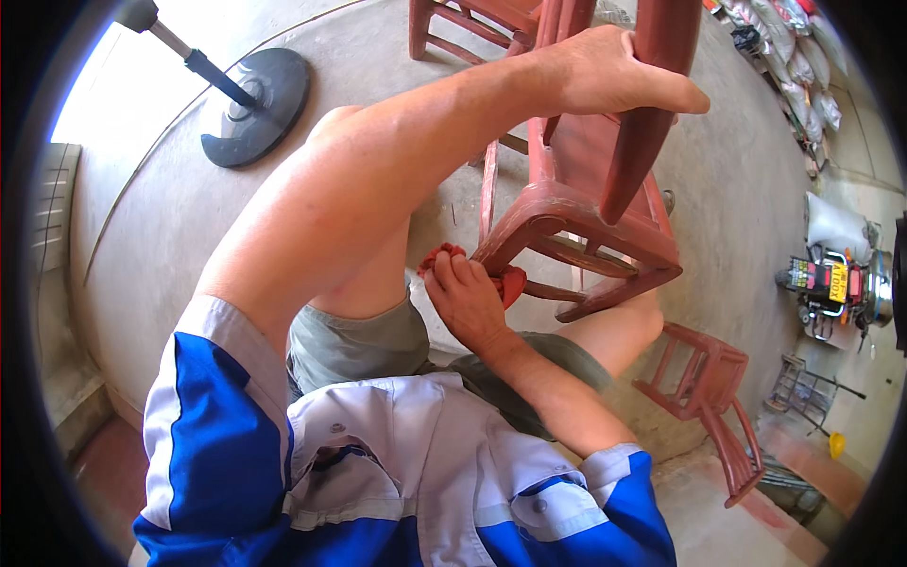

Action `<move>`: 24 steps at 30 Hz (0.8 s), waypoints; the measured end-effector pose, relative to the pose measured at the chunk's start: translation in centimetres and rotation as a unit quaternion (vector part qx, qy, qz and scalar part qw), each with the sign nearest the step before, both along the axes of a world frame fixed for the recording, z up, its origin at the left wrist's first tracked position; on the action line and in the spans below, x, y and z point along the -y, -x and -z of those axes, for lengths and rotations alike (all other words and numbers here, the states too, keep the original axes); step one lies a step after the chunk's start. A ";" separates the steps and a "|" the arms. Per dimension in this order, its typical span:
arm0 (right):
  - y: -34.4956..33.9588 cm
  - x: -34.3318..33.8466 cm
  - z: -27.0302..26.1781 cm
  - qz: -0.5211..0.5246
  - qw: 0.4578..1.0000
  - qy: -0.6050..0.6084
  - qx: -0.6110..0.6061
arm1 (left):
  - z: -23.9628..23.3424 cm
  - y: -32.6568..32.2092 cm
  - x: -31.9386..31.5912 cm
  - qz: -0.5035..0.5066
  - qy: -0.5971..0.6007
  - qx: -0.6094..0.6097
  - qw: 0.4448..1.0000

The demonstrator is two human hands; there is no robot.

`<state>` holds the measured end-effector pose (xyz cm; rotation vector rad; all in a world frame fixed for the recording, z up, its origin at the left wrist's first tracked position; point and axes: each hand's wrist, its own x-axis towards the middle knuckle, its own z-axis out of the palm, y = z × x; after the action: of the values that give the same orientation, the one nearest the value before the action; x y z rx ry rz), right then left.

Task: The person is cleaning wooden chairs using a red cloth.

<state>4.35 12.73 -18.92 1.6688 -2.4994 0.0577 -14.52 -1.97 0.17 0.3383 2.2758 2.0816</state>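
Note:
A reddish-brown wooden chair [549, 205] with worn, scuffed edges is tipped in front of me, its legs slanting towards my lap. My left hand [609, 74] reaches across and grips the chair's thick, curved upper bar [641, 138], the thumb lying over it. Lower down, my right hand [464, 294] clasps a crumpled red cloth [511, 285] against one chair leg. Part of the cloth bulges out on both sides of the fingers. The palm and the cloth's middle are hidden behind the fingers.
A similar chair [489, 28] stands beyond, and another small chair [698, 375] is at the right. A round black stand base [266, 106] rests on the concrete floor at the left. Stuffed sacks [786, 64] and a motor vehicle [832, 280] are along the right side.

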 end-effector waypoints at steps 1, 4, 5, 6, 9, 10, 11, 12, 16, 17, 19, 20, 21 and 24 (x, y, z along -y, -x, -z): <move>-0.3 -0.5 0.2 0.008 1.000 0.003 -0.002 | 0.2 -0.1 -0.1 0.025 -0.021 -0.007 0.999; -1.1 -2.0 0.5 -0.013 0.985 0.037 0.167 | 1.5 0.0 -0.1 0.087 -0.024 -0.021 0.996; -1.5 -2.8 0.3 -0.003 0.985 0.041 0.165 | 2.3 -0.1 -0.1 0.112 -0.011 -0.028 0.993; -1.6 -3.8 -0.5 0.030 0.968 0.075 0.239 | 3.3 -0.3 -0.2 0.130 0.047 -0.022 0.990; -0.6 -8.0 -1.8 0.146 0.917 0.179 0.324 | 4.5 -1.3 -1.7 0.282 0.096 0.013 0.955; -0.4 -9.7 -2.5 0.213 0.899 0.204 0.323 | 4.7 -1.6 -2.6 0.282 0.086 0.013 0.955; 0.2 -11.2 -3.2 0.258 0.877 0.245 0.323 | 5.0 -2.1 -3.4 0.283 0.078 0.012 0.956; 0.7 -12.5 -4.1 0.304 0.850 0.289 0.320 | 4.8 -2.3 -4.1 0.294 0.083 0.009 0.952; 1.6 -14.5 -6.0 0.460 0.667 0.449 0.376 | 5.0 -3.7 -5.5 0.246 0.049 0.037 0.967; 2.0 -14.8 -5.9 0.466 0.660 0.471 0.352 | 5.1 -3.9 -6.1 0.207 0.010 0.060 0.977; 3.1 -15.8 -6.1 0.478 0.649 0.498 0.320 | 5.1 -4.0 -7.0 0.199 -0.012 0.074 0.977; 3.7 -16.4 -6.2 0.471 0.623 0.509 0.363 | 5.0 -4.0 -7.1 0.176 0.000 0.073 0.982; 4.1 -16.9 -6.5 0.460 0.596 0.518 0.406 | 4.9 -4.0 -7.1 0.152 0.012 0.072 0.986; 3.9 -16.9 -6.5 0.473 0.624 0.493 0.380 | 5.0 -4.2 -7.7 0.172 0.003 0.027 0.985</move>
<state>0.48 29.63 -12.46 -0.2733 -2.4839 1.8721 -10.31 5.69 -4.79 0.6162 2.0201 1.8859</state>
